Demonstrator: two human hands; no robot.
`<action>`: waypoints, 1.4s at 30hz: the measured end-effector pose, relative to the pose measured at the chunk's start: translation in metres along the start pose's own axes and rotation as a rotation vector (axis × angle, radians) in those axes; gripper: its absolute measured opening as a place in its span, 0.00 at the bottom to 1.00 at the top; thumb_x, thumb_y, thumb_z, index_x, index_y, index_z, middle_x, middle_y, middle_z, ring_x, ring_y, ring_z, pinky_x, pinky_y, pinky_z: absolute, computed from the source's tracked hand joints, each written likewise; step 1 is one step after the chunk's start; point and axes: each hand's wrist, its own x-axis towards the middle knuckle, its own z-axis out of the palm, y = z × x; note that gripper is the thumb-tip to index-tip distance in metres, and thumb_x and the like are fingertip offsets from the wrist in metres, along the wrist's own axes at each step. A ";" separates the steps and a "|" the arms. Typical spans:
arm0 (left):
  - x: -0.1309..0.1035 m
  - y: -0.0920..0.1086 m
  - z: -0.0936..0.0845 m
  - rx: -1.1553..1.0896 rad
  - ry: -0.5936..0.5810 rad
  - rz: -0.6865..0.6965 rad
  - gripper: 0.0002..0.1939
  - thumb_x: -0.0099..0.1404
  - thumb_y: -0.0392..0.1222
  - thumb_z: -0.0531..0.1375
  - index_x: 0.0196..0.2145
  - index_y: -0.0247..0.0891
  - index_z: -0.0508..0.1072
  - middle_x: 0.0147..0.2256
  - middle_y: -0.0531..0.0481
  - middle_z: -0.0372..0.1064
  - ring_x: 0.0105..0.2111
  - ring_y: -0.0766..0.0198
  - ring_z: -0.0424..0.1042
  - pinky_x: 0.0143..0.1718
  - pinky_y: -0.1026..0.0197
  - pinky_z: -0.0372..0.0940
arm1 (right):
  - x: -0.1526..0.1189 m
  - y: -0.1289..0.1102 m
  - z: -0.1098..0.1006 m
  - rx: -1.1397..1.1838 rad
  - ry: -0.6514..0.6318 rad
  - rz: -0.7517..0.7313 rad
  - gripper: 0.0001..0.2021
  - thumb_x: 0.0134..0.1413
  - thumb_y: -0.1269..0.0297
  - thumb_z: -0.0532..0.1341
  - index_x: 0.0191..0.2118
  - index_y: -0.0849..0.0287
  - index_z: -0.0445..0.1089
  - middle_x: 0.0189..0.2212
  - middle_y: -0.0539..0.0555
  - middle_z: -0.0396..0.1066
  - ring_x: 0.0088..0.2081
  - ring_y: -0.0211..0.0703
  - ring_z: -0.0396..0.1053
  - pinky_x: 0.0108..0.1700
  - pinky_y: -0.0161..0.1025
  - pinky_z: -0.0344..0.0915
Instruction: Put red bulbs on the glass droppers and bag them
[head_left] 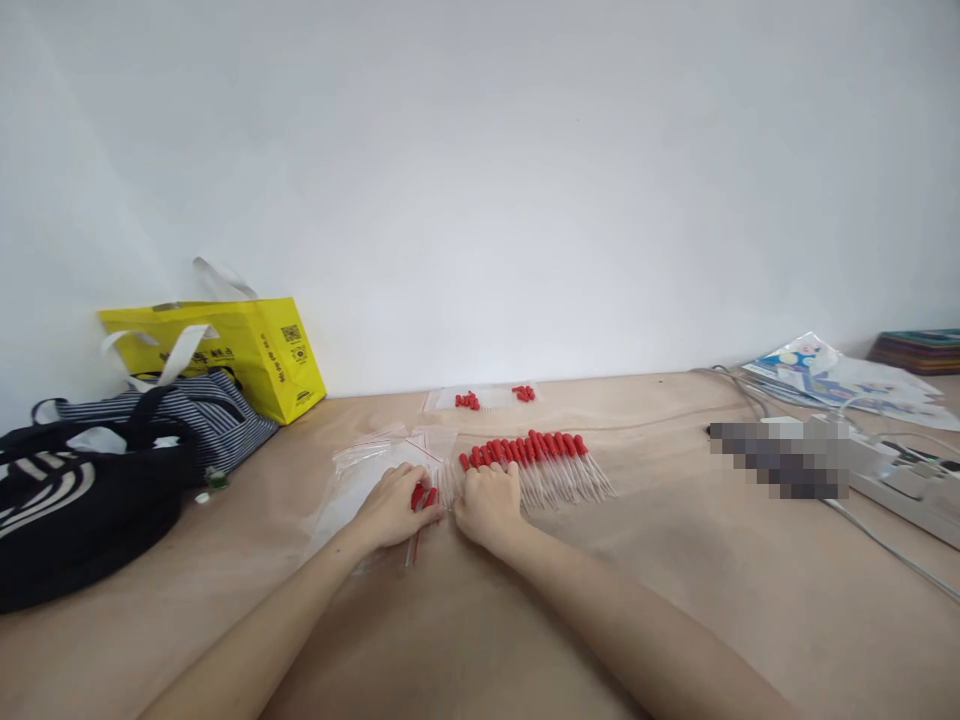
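Your left hand (397, 508) grasps small red pieces (430, 497); your right hand (487, 505), grip unclear, covers some red-headed thin pale sticks (551, 452), aligned probably for easy picking.

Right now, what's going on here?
Someone is working at a table. The left hand has red pieces between its thumb and fingers, over clear plastic bags. The right hand is at the left end of a row of red-topped clear tubes; its grip is unclear. Behind, another bag with more red pieces lies near the wall.
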 end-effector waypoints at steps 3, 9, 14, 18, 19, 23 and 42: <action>0.000 -0.002 0.001 -0.004 -0.010 -0.006 0.11 0.51 0.47 0.57 0.27 0.37 0.65 0.30 0.48 0.64 0.32 0.59 0.64 0.32 0.61 0.58 | 0.004 -0.003 0.001 -0.031 -0.047 0.021 0.13 0.47 0.63 0.54 0.36 0.64 0.69 0.35 0.61 0.70 0.40 0.48 0.64 0.45 0.46 0.46; -0.001 -0.004 0.000 -0.002 -0.008 -0.039 0.10 0.52 0.47 0.56 0.23 0.37 0.66 0.28 0.48 0.65 0.32 0.57 0.65 0.32 0.61 0.58 | 0.009 -0.011 0.007 -0.085 -0.090 0.048 0.12 0.48 0.70 0.53 0.37 0.65 0.70 0.36 0.63 0.70 0.41 0.50 0.64 0.46 0.47 0.45; -0.002 -0.005 0.003 0.003 0.013 -0.102 0.07 0.51 0.43 0.55 0.20 0.37 0.66 0.27 0.48 0.66 0.30 0.58 0.66 0.30 0.61 0.58 | 0.006 -0.013 0.004 -0.112 -0.091 0.042 0.13 0.48 0.74 0.50 0.37 0.65 0.70 0.36 0.63 0.70 0.40 0.49 0.64 0.45 0.47 0.46; -0.001 -0.007 0.006 -0.013 0.042 -0.130 0.06 0.51 0.40 0.54 0.20 0.37 0.65 0.26 0.48 0.65 0.29 0.59 0.66 0.29 0.62 0.58 | -0.011 0.002 -0.009 -0.113 -0.067 0.001 0.12 0.48 0.73 0.52 0.37 0.67 0.68 0.35 0.63 0.69 0.39 0.49 0.63 0.43 0.45 0.47; -0.001 -0.006 0.006 -0.020 0.050 -0.129 0.06 0.51 0.40 0.54 0.20 0.37 0.65 0.26 0.49 0.65 0.29 0.60 0.66 0.29 0.62 0.59 | -0.018 0.009 -0.012 -0.110 -0.056 -0.017 0.11 0.48 0.72 0.52 0.37 0.67 0.68 0.34 0.63 0.69 0.39 0.49 0.62 0.42 0.45 0.48; -0.002 0.000 0.002 -0.032 0.114 -0.116 0.06 0.52 0.40 0.54 0.20 0.37 0.65 0.27 0.49 0.65 0.32 0.58 0.65 0.32 0.60 0.59 | -0.048 0.049 -0.014 -0.035 0.004 -0.169 0.08 0.51 0.69 0.51 0.32 0.64 0.65 0.31 0.59 0.67 0.36 0.47 0.61 0.37 0.41 0.50; -0.032 0.058 0.028 -0.465 0.145 0.232 0.08 0.61 0.37 0.50 0.36 0.38 0.67 0.31 0.50 0.66 0.31 0.65 0.66 0.33 0.63 0.61 | -0.074 0.123 -0.020 0.313 -0.038 -0.325 0.04 0.50 0.66 0.56 0.26 0.58 0.62 0.23 0.49 0.64 0.30 0.38 0.60 0.33 0.34 0.55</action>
